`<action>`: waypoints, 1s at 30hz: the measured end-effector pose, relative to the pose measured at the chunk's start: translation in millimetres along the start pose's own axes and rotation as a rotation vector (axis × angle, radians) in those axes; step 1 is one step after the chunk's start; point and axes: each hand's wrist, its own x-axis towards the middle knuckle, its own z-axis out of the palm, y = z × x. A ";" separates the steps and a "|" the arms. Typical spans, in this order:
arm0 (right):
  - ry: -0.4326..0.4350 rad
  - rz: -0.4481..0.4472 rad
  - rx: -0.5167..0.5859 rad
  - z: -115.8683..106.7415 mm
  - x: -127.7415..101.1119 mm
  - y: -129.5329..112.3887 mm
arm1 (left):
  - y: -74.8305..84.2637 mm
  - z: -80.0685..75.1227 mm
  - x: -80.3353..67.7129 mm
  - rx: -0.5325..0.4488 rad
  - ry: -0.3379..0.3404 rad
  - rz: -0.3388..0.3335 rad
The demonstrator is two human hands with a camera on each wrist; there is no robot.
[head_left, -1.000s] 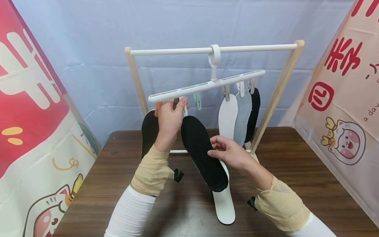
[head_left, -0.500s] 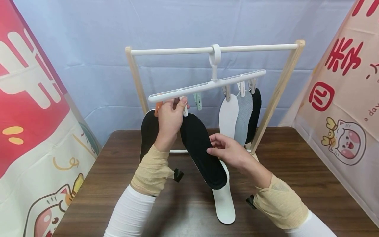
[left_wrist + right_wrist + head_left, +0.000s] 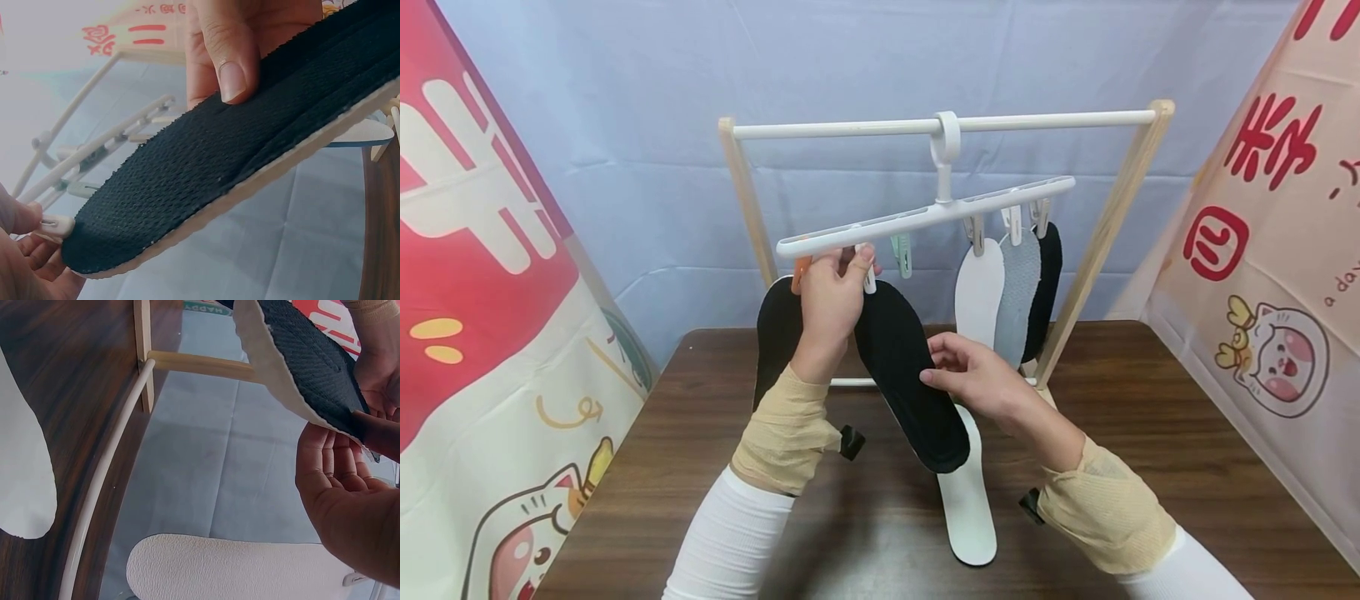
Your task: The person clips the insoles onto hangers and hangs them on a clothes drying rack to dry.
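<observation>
Insoles already hang from the white plastic clip hanger: three at its right end, one black at its left. The left hand pinches a white clip at the black fabric insole, whose long axis slants down-right from the hanger; the right hand grips its middle. A white insole lies below.

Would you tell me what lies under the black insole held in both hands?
Under the black insole a white insole lies on the table. Its upper end is covered by the black one, so that part cannot be seen.
</observation>
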 end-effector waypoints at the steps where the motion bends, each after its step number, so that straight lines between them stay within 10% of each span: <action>1: 0.000 0.002 0.004 0.2 0.2 -0.3 | -0.2 -0.1 0.0 0.001 -0.001 0.002; 30: 0.024 -0.010 0.052 7.3 1.9 -7.2 | -0.4 -2.4 0.6 0.052 0.005 -0.029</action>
